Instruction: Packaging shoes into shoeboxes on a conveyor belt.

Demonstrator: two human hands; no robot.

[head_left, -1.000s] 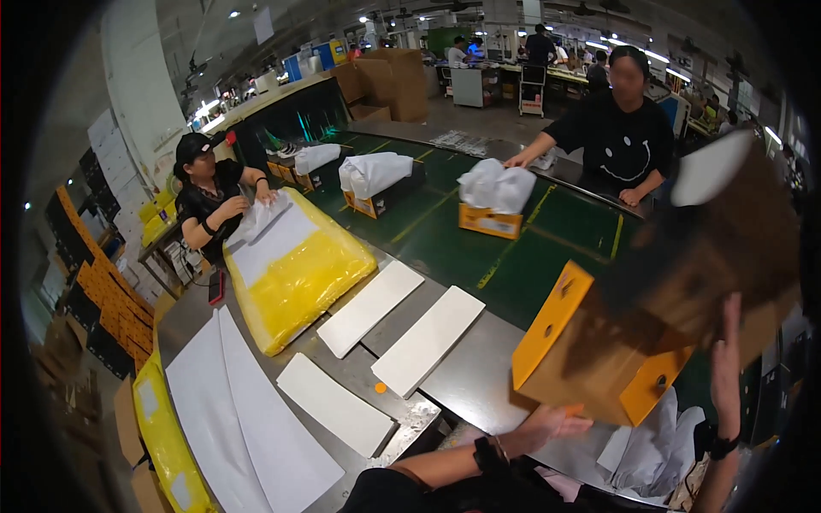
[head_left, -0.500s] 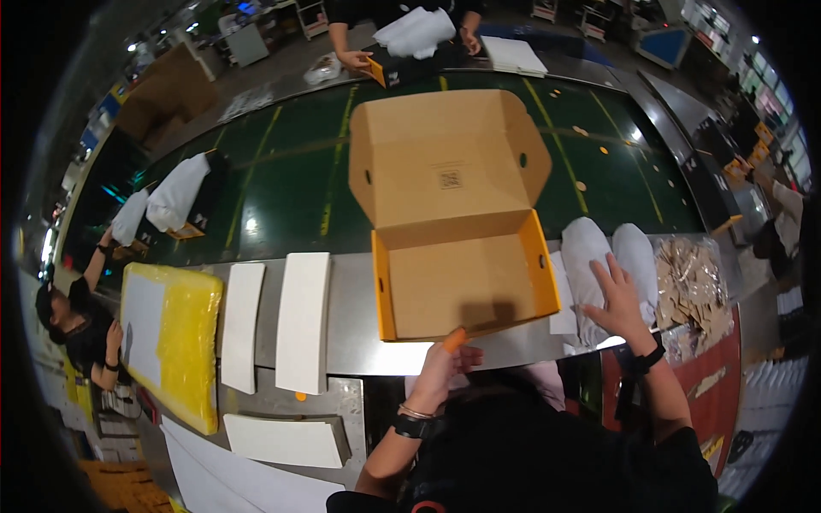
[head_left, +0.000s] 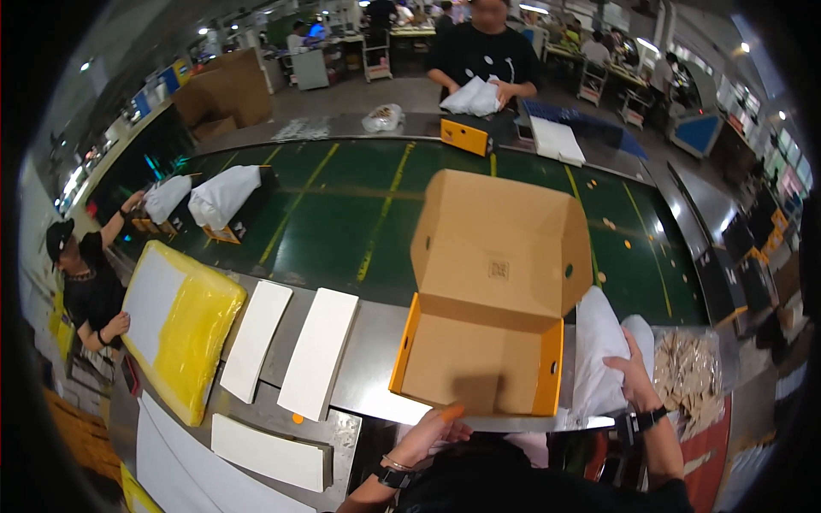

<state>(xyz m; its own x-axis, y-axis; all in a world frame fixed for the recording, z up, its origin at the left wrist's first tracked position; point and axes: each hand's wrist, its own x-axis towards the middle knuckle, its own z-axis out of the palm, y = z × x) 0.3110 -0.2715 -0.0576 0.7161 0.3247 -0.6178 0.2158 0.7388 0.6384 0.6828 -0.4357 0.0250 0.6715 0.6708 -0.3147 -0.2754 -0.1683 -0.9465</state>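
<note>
- Now the left hand (head_left: 432, 434) is touching the open cardboard box's (head_left: 487, 342) near edge, fingers loose.
- Right hand (head_left: 631, 369) is grasping white bags (head_left: 599, 350) beside it.
- White slabs (head_left: 318, 350) are lying left.

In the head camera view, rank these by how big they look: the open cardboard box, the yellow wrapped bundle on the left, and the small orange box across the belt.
1. Open cardboard box, nearest the camera.
2. Yellow wrapped bundle.
3. Small orange box, far off, so its true size is unsure.
</note>
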